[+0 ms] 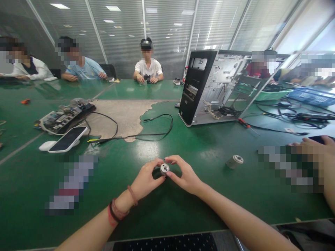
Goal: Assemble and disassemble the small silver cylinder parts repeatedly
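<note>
A small round metal motor (164, 169) with a short shaft on its end face is held between both hands near the front middle of the green table. My left hand (146, 177), with bracelets on its wrist, has its thumb and fingers curved round the motor's left side. From the right, my right hand (184, 174) grips it with thumb and fingertips. A second metal motor (235, 161) lies on the table to the right, apart from both hands.
An open computer case (201, 87) stands at the back right, a screwdriver (244, 122) beside it. Circuit parts (65, 116), a phone (68, 139) and a cable (157, 135) lie left. Another person's hand (314, 150) rests far right. People sit across the green table (125, 223).
</note>
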The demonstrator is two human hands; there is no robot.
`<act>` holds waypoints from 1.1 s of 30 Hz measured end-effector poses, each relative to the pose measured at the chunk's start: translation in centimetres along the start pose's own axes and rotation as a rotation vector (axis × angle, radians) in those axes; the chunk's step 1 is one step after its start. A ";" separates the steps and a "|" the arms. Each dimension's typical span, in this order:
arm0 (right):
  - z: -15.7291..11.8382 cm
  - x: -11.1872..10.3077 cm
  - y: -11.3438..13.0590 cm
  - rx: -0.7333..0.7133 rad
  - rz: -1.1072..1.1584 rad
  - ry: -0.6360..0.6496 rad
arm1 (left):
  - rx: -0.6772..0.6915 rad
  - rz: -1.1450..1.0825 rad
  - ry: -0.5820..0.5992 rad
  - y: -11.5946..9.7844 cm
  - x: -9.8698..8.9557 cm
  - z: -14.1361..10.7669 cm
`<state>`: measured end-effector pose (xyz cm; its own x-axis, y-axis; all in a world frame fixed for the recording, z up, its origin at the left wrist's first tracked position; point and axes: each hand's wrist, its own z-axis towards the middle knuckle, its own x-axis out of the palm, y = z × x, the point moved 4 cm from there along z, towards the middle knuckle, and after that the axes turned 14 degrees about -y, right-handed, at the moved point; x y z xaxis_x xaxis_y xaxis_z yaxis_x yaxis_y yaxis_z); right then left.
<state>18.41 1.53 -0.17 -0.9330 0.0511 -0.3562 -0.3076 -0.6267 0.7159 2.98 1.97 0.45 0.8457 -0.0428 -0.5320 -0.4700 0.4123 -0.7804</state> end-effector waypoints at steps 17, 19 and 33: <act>0.3 0.5 0.1 -0.030 -0.045 -0.019 | 0.015 0.114 0.013 0.3 0.4 -0.1; 0.4 0.6 0.0 -0.018 -0.044 -0.034 | 0.025 0.116 0.003 0.3 0.4 -0.1; 1.0 0.4 0.4 0.099 0.081 -0.112 | 0.051 0.141 0.003 0.5 0.3 -0.1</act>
<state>17.72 2.07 0.62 -0.9688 0.0930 -0.2297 -0.2421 -0.5526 0.7975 3.02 2.08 -0.10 0.7714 0.0158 -0.6362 -0.5706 0.4597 -0.6805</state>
